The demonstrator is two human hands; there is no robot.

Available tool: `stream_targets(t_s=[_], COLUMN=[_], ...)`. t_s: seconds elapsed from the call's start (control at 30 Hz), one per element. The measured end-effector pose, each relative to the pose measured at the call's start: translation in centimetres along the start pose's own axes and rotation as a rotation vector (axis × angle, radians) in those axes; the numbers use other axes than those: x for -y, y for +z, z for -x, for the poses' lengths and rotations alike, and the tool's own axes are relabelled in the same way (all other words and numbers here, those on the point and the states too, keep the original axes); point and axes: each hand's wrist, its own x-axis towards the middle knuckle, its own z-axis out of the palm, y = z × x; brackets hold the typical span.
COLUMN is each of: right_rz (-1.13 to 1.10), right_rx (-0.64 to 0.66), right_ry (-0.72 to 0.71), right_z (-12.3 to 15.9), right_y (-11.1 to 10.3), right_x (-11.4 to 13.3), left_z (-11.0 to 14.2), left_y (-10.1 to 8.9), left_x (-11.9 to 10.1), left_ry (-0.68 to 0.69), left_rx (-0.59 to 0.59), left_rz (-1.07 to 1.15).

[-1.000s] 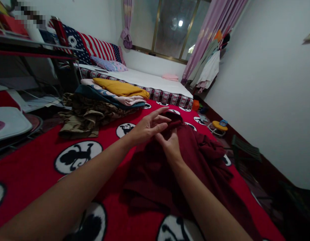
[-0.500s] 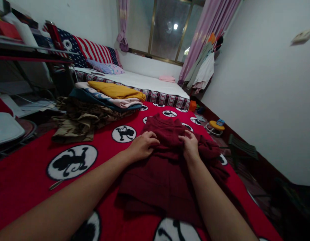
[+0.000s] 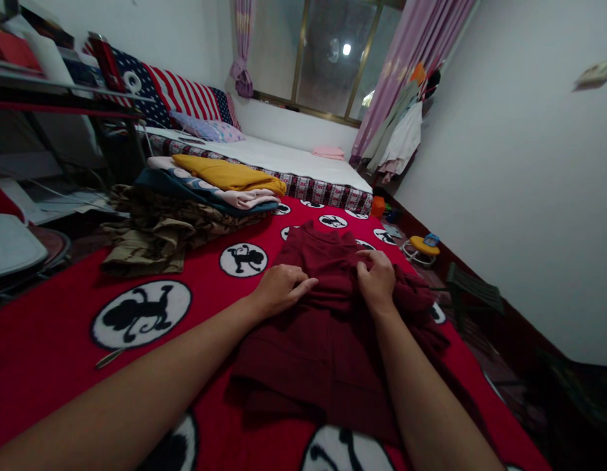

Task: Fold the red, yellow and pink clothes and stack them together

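left hand (image 3: 282, 288) and right hand (image 3: 377, 278) seem to straighten the maroon garment (image 3: 303, 360); their grip i cannot tell; next needs flat cloth.

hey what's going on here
A person has the left hand and right hand on a dark red garment, one toward each side; whether the fingers grip the cloth is unclear. The garment lies wrinkled on a bright red blanket with round monkey patches. Beyond the left hand sits a pile of clothes, mustard-yellow on top.
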Motion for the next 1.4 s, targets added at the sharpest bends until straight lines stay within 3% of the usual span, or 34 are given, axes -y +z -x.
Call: stream_targets(t_s=[0.07,0.17,0.47,0.57,0.67,0.8,0.97,1.07,1.17,1.27,1.4], right_rz=[-0.121,-0.186,0.218,0.216,0.096,0.011,0.211,0.279,0.150,0.006,0.280], right_rx=[0.029,0.140,0.574,0.578,0.463,0.458,0.336,0.483,0.623,0.522,0.385], right_ry=[-0.056,-0.009,-0.063,-0.109,-0.176,-0.158,0.118,0.200,0.172,0.235,0.201], right_z=[-0.2,-1.0,-5.2,-6.7,-7.6,-7.0,-5.8,-5.3,-4.8,-4.2,-3.1], right_y=[0.6,2.0,5.3,5.6,6.2,6.6,3.7,1.4,-0.2,-1.4,-2.8], right_x=[0.6,1.4,4.1,5.0,5.4,4.1,0.2,-1.9,-3.2,-3.7,-3.0], left_z=[0.0,0.0,0.1,0.2,0.2,0.2,0.0,-0.1,-0.1,-0.1,-0.1], left_y=[0.7,1.5,1.8,1.5,1.3,1.2,1.6,1.7,1.8,1.8,1.7], left_x=[0.3,0.8,0.5,0.1,-0.1,0.1,0.5,0.6,0.6,0.5,0.3], left_ry=[-0.070,-0.131,-0.113,-0.162,-0.152,-0.178,-0.196,-0.209,-0.184,-0.143,-0.099], left_rx=[-0.067,-0.147,-0.156,-0.112,-0.084,-0.102,-0.162,-0.189,-0.180,-0.162,-0.156], left_rz=[0.113,0.217,0.252,0.186,0.115,0.078,0.038,0.047,0.046,-0.006,-0.068])
